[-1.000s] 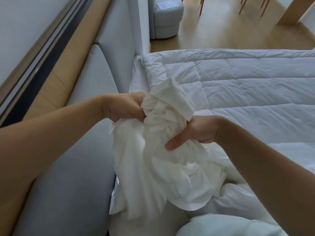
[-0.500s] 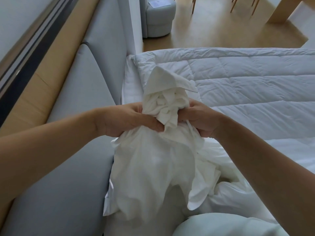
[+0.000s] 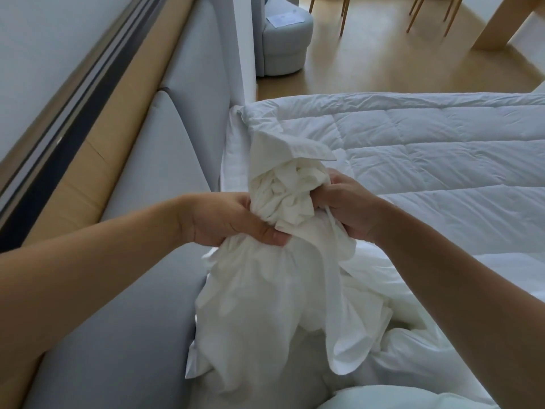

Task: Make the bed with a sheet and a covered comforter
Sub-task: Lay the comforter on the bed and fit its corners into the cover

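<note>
**Cover bunched up in both hands at the head of the bed**

Only the head camera here, looking down over the person's arms.

Both hands are up by the grey padded headboard (image 3: 177, 160), holding a gathered wad of white duvet cover (image 3: 274, 305). The left hand (image 3: 227, 219) has its grip curled round the neck of the bundle, with the thumb pressed across the front of the cloth. The right hand (image 3: 348, 208) has its grip clenched on the other side of the same wad, fingers dug into the folds. A thin white tie (image 3: 333, 231) hangs down from that hand. A flat corner of the cover sticks up above the fists, and the rest drapes loose below them, down onto more rumpled white fabric.

The quilted white comforter (image 3: 427, 149) lies spread flat across the bed just behind the hands, bare, its corner near the headboard.

Further back there's a rounded grey armchair (image 3: 286, 45) with a sheet of paper (image 3: 284, 18) on it, standing on the wooden floor (image 3: 383, 63).
</note>
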A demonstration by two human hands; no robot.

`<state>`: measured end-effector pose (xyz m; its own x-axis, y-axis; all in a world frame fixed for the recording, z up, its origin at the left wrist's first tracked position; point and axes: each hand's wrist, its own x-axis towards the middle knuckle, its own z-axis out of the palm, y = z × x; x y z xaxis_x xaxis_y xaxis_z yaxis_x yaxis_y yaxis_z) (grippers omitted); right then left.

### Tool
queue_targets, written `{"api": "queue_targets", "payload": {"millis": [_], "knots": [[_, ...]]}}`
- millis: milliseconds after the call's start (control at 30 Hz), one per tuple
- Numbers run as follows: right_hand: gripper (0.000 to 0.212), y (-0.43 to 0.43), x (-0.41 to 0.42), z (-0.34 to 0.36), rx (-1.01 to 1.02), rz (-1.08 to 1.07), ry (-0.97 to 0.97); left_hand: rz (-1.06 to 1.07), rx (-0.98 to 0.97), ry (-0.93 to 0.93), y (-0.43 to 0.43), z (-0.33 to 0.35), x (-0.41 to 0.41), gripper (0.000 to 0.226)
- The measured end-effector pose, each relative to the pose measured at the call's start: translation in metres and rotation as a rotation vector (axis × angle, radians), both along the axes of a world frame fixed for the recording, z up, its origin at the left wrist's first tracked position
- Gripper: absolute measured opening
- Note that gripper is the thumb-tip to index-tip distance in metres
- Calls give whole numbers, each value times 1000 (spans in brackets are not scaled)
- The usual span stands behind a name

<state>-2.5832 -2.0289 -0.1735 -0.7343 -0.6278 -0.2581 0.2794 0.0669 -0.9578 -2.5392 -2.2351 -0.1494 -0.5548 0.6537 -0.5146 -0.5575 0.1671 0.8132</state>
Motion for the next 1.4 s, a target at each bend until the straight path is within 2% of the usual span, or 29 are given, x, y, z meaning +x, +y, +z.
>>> {"api": "queue_targets", "payload": {"millis": [100, 200, 267, 300, 367, 400, 467, 533, 633, 733, 867, 967, 1067, 1167, 1233, 1300, 1400], "knots": [[32, 8, -2, 4, -21, -34, 7, 148, 75, -49, 0, -7, -1, 29], [27, 19, 1, 14, -30, -41, 77, 216, 75, 19, 6, 0, -2, 58], [21, 23, 2, 24, -14, -64, 111, 204, -25, 154, 10, 16, -6, 61], [20, 24, 2, 31, -3, -82, 129, 178, -98, 245, 13, 28, -10, 54], [15, 26, 0, 51, 7, -96, 141, 167, -213, 442, 14, 58, -26, 25], [12, 28, -1, 65, -1, -80, 122, 164, -256, 546, 13, 78, -36, 22], [12, 30, -7, 103, -38, 5, 82, 144, -330, 755, 10, 127, -54, 27], [25, 31, -16, 149, -39, 112, 90, 154, -392, 948, 8, 181, -66, 53], [35, 31, -32, 207, -15, 195, 186, 179, -357, 1054, 8, 245, -74, 56], [33, 28, -37, 218, -77, 216, 204, 221, -321, 1034, 14, 249, -68, 56], [24, 33, -32, 186, -54, 159, 114, 329, -426, 1021, 30, 206, -47, 56], [18, 43, -36, 193, -24, 65, 227, 388, -332, 879, 39, 193, -34, 53], [13, 44, -43, 212, 23, -19, 358, 284, -215, 618, 47, 192, -19, 43], [19, 36, -42, 204, 104, 2, 430, 123, -213, 491, 44, 182, -15, 39], [25, 30, -43, 188, 137, 0, 420, 88, -152, 421, 39, 167, -13, 41], [24, 27, -45, 172, 158, -17, 396, 61, -71, 340, 34, 146, -11, 53], [18, 21, -45, 145, 177, -27, 305, -36, -83, 235, 23, 116, -14, 59]]}}
